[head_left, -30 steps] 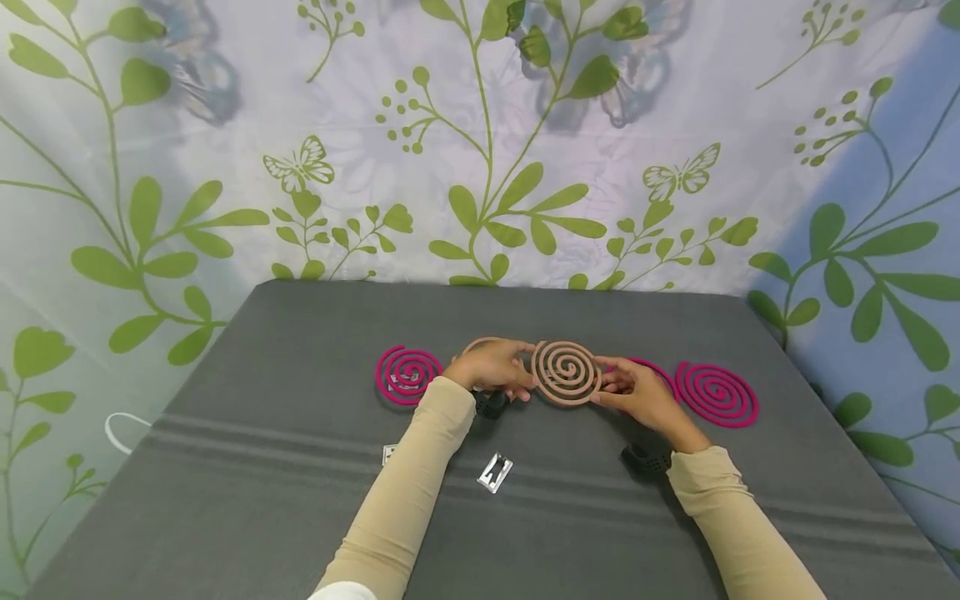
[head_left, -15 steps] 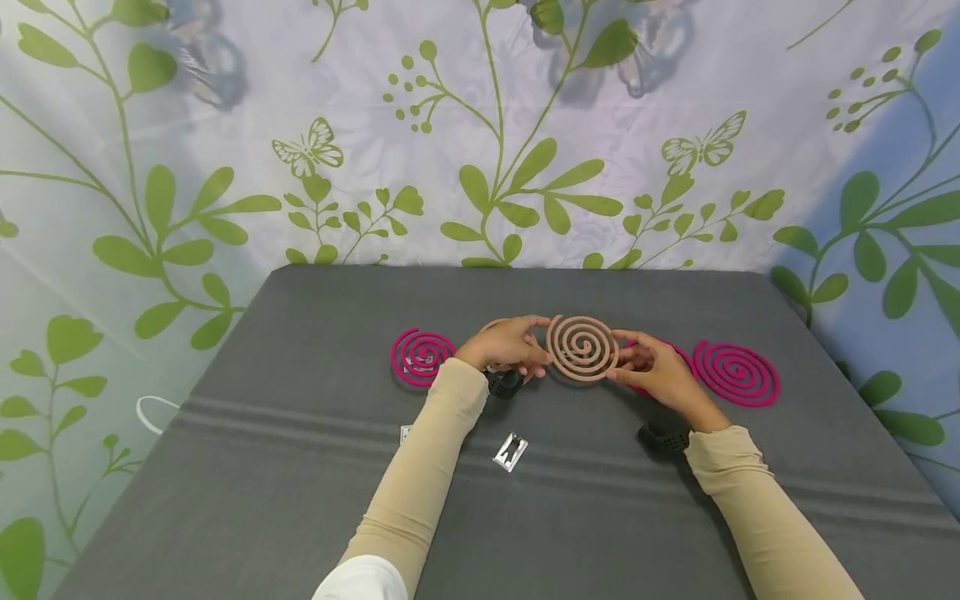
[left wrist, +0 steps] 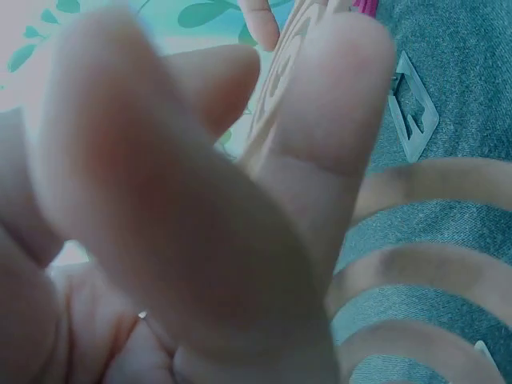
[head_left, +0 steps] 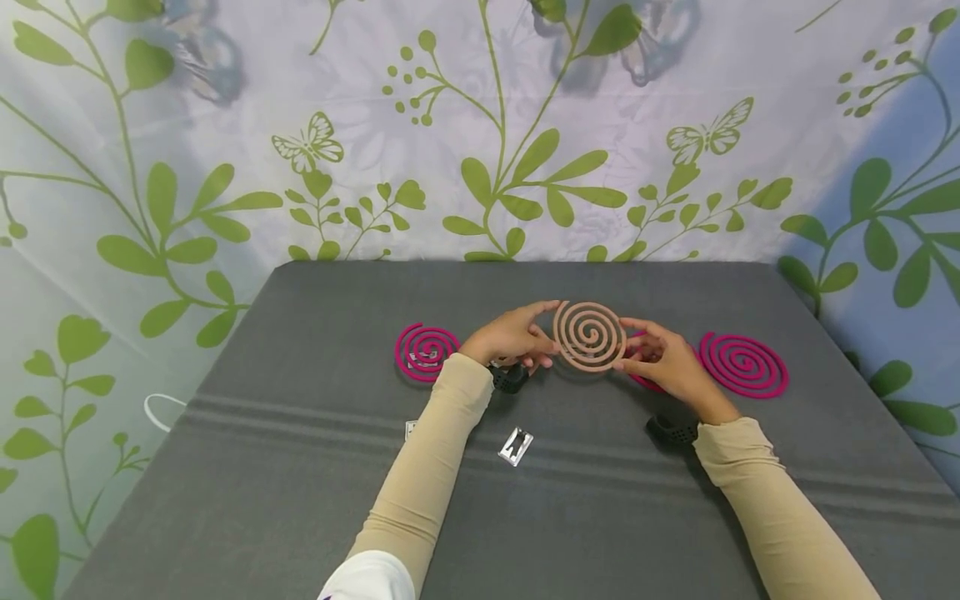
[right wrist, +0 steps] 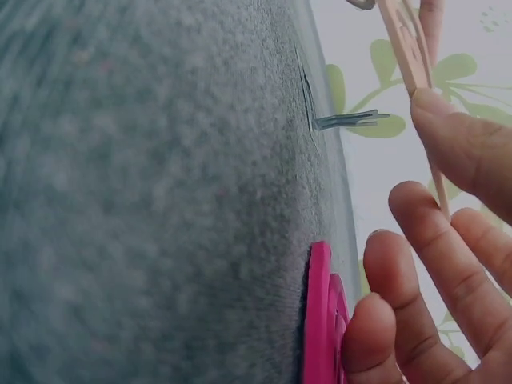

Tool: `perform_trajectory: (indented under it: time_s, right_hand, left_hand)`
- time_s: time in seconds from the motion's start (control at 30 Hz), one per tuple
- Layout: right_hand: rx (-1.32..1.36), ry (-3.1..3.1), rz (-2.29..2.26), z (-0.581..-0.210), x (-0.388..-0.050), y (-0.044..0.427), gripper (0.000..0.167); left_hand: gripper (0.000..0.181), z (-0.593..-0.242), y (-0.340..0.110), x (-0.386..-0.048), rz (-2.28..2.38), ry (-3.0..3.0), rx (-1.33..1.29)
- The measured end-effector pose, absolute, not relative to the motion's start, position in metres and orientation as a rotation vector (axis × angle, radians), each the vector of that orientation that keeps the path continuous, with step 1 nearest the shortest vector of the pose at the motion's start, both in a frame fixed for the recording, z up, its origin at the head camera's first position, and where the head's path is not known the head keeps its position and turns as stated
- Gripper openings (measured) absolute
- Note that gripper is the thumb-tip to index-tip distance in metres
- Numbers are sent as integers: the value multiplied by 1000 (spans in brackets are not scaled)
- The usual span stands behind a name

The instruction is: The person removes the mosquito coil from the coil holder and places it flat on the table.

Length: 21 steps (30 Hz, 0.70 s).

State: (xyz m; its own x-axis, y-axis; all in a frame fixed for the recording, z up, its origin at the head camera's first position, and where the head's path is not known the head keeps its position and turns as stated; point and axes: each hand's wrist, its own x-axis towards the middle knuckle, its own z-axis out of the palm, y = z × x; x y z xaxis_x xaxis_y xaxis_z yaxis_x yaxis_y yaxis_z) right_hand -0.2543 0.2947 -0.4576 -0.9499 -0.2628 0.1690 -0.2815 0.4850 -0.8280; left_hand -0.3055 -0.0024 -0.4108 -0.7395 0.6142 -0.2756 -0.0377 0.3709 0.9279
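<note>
Both hands hold a tan mosquito coil (head_left: pixel 590 336) up over the grey table, its spiral face tilted toward the head camera. My left hand (head_left: pixel 513 335) pinches its left edge; my right hand (head_left: pixel 667 360) pinches the right edge between thumb and finger. In the right wrist view the coil (right wrist: pixel 408 48) shows edge-on at the fingertips. Below the left fingers, the left wrist view has another tan coil (left wrist: pixel 440 184) on the table, mostly hidden by that hand in the head view. A pink coil (head_left: pixel 647 383) lies partly behind the right hand.
Another pink coil (head_left: pixel 426 353) lies left over a metal stand; one more pink coil (head_left: pixel 744 365) is at right. A loose metal stand (head_left: pixel 516 447) lies in front, and a second stand (head_left: pixel 410 428) is half covered by the left sleeve. A patterned curtain (head_left: pixel 420 167) hangs behind the table.
The head view has shifted, moving everything in it up and slightly right. Both hands keep their hold on the tan coil, which appears slightly higher over the table.
</note>
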Motion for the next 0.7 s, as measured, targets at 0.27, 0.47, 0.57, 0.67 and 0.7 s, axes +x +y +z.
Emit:
perform_trajectory:
  time_s: [0.27, 0.47, 0.57, 0.67, 0.7]
  right_hand:
    - [523, -2625, 1507, -457, -252, 296, 75]
    - [539, -2577, 1676, -454, -253, 299, 80]
    - [538, -2549, 1786, -451, -254, 300, 81]
    - [538, -2525, 1871, -449, -253, 301, 82]
    - [540, -2523, 1889, -449, -253, 302, 82]
  left_hand:
    - [78, -408, -2, -305, 1402, 2067, 538]
    - [78, -407, -2, -305, 1413, 2096, 589]
    - [78, -405, -2, -305, 1423, 2089, 602]
    - [79, -403, -3, -304, 1419, 2079, 611]
    - [79, -403, -3, -305, 1416, 2078, 615]
